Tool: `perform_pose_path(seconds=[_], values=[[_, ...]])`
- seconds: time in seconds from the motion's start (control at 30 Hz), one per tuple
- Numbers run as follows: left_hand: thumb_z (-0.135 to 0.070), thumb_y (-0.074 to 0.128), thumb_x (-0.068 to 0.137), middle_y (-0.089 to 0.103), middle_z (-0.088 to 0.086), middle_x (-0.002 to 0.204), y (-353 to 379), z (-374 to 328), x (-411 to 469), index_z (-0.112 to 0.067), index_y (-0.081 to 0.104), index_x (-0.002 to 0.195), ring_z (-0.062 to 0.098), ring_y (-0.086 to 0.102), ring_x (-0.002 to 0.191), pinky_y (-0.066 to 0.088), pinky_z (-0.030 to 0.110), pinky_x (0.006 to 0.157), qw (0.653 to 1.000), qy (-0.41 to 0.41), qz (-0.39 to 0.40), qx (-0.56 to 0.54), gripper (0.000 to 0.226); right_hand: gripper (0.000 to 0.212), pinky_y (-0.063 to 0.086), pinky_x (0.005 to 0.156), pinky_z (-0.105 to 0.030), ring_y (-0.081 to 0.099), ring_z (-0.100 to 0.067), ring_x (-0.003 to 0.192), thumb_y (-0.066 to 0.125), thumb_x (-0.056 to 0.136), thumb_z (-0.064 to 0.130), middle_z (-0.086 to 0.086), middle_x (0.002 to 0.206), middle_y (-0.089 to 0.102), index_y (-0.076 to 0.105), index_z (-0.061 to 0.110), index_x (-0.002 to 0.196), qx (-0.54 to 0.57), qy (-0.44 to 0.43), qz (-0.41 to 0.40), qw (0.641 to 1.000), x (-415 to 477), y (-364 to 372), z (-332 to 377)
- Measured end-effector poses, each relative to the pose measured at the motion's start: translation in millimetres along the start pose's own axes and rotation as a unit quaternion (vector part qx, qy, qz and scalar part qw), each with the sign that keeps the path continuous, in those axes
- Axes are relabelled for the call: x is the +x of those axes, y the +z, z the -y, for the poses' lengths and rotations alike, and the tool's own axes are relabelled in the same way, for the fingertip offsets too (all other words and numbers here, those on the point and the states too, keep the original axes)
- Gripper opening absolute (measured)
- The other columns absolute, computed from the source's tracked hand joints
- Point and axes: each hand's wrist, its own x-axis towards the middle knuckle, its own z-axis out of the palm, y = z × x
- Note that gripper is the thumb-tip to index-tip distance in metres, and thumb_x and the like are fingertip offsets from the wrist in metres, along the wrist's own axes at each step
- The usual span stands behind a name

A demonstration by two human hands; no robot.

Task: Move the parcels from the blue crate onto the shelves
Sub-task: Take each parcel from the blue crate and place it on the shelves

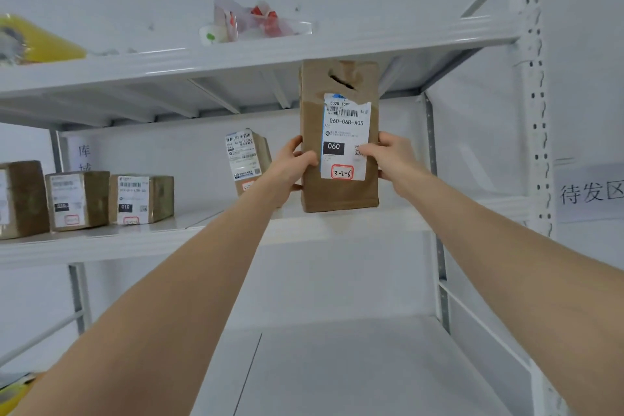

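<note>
Parcel: upright, gripped between left hand and right hand, seemingly touching the shelf. Four boxed parcels shelved leftward; crate unseen, remainder unknown.

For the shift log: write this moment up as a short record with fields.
held parcel: tall brown box, upright, label reading 060 facing the camera
left hand: grips its left edge
right hand: grips its right edge
position: at the middle shelf, right part; contact cannot be told
already shelved: upright parcel behind the left hand, three boxes farther left
top shelf: clear bag, yellow item
</note>
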Motion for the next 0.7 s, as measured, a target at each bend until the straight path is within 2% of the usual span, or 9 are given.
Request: perform_pose_path(seconds=[0.1, 0.17, 0.2, 0.27, 0.33, 0.4, 0.47, 0.57, 0.7], values=[[-0.004, 0.047, 0.088, 0.066, 0.0, 0.106, 4.4, -1.3, 12.0, -0.016, 0.049, 0.131, 0.011, 0.062, 0.08, 0.054, 0.032, 0.072, 0.999, 0.009, -0.049, 0.014, 0.045, 0.016, 0.054, 0.068, -0.029, 0.067, -0.019, 0.089, 0.065, 0.087, 0.008, -0.002, 0.102, 0.07, 0.064, 0.017, 0.099, -0.03, -0.017, 0.002, 0.999, 16.8, 5.2, -7.9], [-0.007, 0.051, 0.09, 0.066, 0.0, 0.108, 6.5, -2.1, 21.6, -0.015, 0.05, 0.128, 0.009, 0.062, 0.077, 0.052, 0.027, 0.063, 0.995, 0.026, -0.084, 0.039, 0.04, 0.016, 0.056, 0.075, -0.032, 0.067, -0.02, 0.092, 0.065, 0.087, 0.007, -0.003, 0.105, 0.069, 0.063, 0.017, 0.099, -0.048, -0.029, -0.005, 0.998, 25.8, 9.9, -12.5], [-0.009, 0.055, 0.089, 0.066, 0.001, 0.11, 6.7, -2.4, 27.8, -0.015, 0.048, 0.129, 0.011, 0.064, 0.081, 0.052, 0.027, 0.064, 0.993, 0.039, -0.096, 0.053, 0.04, 0.016, 0.056, 0.077, -0.034, 0.066, -0.02, 0.092, 0.066, 0.086, 0.007, -0.002, 0.105, 0.068, 0.062, 0.017, 0.098, -0.059, -0.036, -0.009, 0.998, 29.9, 12.4, -14.5], [-0.012, 0.064, 0.086, 0.065, 0.004, 0.114, 6.0, -4.4, 40.1, -0.018, 0.042, 0.131, 0.019, 0.065, 0.093, 0.055, 0.034, 0.077, 0.986, 0.08, -0.124, 0.077, 0.051, 0.019, 0.057, 0.08, -0.036, 0.066, -0.019, 0.093, 0.067, 0.086, 0.009, 0.0, 0.105, 0.067, 0.061, 0.018, 0.101, -0.071, -0.041, -0.01, 0.997, 38.3, 18.1, -18.6], [-0.017, 0.07, 0.08, 0.061, 0.005, 0.12, 2.2, -10.4, 51.4, -0.024, 0.028, 0.144, 0.02, 0.063, 0.103, 0.053, 0.039, 0.088, 0.976, 0.116, -0.156, 0.102, 0.077, 0.022, 0.057, 0.079, -0.035, 0.066, -0.02, 0.093, 0.067, 0.086, 0.009, -0.001, 0.105, 0.066, 0.059, 0.019, 0.103, -0.068, -0.034, -0.008, 0.997, 47.3, 24.3, -23.5], [-0.022, 0.073, 0.079, 0.052, 0.006, 0.129, -3.4, -19.0, 60.4, -0.031, 0.011, 0.15, 0.018, 0.059, 0.105, 0.05, 0.037, 0.092, 0.962, 0.149, -0.174, 0.147, 0.095, 0.023, 0.056, 0.079, -0.036, 0.065, -0.021, 0.093, 0.066, 0.085, 0.006, -0.003, 0.105, 0.067, 0.059, 0.018, 0.103, -0.069, -0.025, -0.003, 0.997, 55.5, 30.2, -28.7], [-0.023, 0.073, 0.08, 0.042, 0.01, 0.131, -9.8, -27.4, 70.0, -0.034, 0.004, 0.151, 0.016, 0.051, 0.1, 0.045, 0.03, 0.089, 0.946, 0.176, -0.175, 0.209, 0.1, 0.024, 0.056, 0.082, -0.038, 0.066, -0.022, 0.094, 0.065, 0.084, 0.003, -0.005, 0.105, 0.067, 0.058, 0.017, 0.103, -0.079, -0.009, 0.003, 0.997, 63.8, 36.7, -34.2], [-0.025, 0.073, 0.08, 0.036, 0.012, 0.136, -20.4, -33.1, 84.7, -0.035, 0.008, 0.151, 0.023, 0.052, 0.104, 0.041, 0.029, 0.085, 0.923, 0.192, -0.158, 0.295, 0.096, 0.027, 0.056, 0.084, -0.044, 0.066, -0.025, 0.096, 0.064, 0.081, -0.001, -0.009, 0.107, 0.068, 0.058, 0.014, 0.102, -0.096, 0.013, 0.018, 0.995, 75.9, 43.8, -41.0], [-0.028, 0.073, 0.077, 0.041, 0.011, 0.135, -33.3, -30.6, 103.4, -0.029, 0.028, 0.145, 0.03, 0.051, 0.115, 0.041, 0.033, 0.087, 0.898, 0.178, -0.125, 0.383, 0.082, 0.039, 0.057, 0.082, -0.039, 0.066, -0.025, 0.097, 0.067, 0.079, 0.001, -0.01, 0.112, 0.066, 0.055, 0.011, 0.115, -0.113, 0.021, 0.037, 0.993, 89.6, 46.2, -39.9]])
